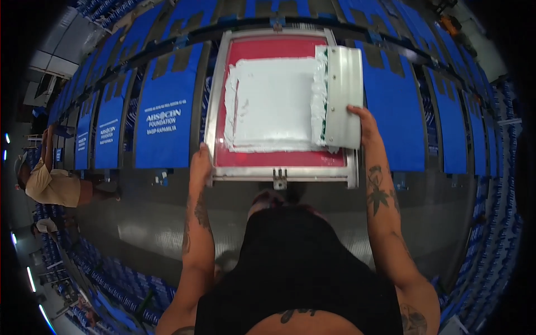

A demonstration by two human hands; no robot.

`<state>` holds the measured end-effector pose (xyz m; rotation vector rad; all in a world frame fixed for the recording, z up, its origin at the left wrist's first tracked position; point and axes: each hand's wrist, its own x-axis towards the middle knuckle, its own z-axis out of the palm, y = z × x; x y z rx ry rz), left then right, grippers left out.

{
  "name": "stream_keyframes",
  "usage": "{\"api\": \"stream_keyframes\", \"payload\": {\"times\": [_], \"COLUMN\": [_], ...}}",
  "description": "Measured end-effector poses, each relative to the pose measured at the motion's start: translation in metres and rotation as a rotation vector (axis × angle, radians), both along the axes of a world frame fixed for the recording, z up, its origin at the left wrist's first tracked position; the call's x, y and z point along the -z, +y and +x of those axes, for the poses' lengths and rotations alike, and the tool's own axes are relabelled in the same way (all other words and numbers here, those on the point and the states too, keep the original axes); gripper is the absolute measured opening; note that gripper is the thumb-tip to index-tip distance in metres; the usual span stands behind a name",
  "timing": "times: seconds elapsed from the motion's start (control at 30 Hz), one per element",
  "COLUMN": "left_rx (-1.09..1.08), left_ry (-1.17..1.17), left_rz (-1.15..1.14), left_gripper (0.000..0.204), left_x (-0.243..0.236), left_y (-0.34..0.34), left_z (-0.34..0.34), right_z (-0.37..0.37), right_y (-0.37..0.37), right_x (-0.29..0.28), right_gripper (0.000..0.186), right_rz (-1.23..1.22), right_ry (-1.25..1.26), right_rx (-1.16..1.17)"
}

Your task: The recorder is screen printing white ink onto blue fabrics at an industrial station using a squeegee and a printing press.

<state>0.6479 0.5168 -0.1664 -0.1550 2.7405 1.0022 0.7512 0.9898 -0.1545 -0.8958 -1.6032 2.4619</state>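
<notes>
A silver-framed printing screen (245,174) lies in front of me over the row of blue pieces. White ink (273,106) covers most of its red mesh (257,47), with a thick ridge along the right side. My left hand (201,164) is closed on the near-left side of the screen's frame, its fingertips partly hidden. At the right of the mesh, my right hand (367,125) grips a wide metal squeegee (345,89) by its right edge. The squeegee's green blade edge shows through white ink, beside the thick ridge.
Blue fabric pieces (167,106) lie on boards along the rack to both sides; those at left bear white print. A far row of blue pieces (285,8) runs behind. Another person (56,184) stands at the left. Grey floor (151,212) lies between the rack and more blue stacks.
</notes>
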Motion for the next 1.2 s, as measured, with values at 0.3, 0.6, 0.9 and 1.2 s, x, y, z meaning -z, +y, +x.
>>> {"api": "stream_keyframes", "payload": {"times": [0.3,0.6,0.9,1.2], "left_rx": [-0.044,-0.097,0.012,0.754], "left_ry": [-0.003,-0.041,0.001,0.657], "left_rz": [0.037,0.112,0.249,-0.360], "left_gripper": [0.068,0.064,0.055,0.073], "left_x": [0.030,0.044,0.046,-0.014], "left_y": [0.005,0.001,-0.001,0.102], "left_z": [-0.010,0.005,-0.026,-0.067], "right_z": [-0.003,0.009,-0.133,-0.090], "right_y": [-0.001,-0.012,-0.037,-0.123], "right_x": [0.021,0.035,-0.073,0.041], "right_gripper": [0.042,0.045,0.043,0.031], "right_rz": [-0.176,-0.130,1.068,1.939], "right_ry": [-0.052,-0.106,-0.085,0.204], "right_rx": [-0.080,0.041,-0.602,-0.580]}}
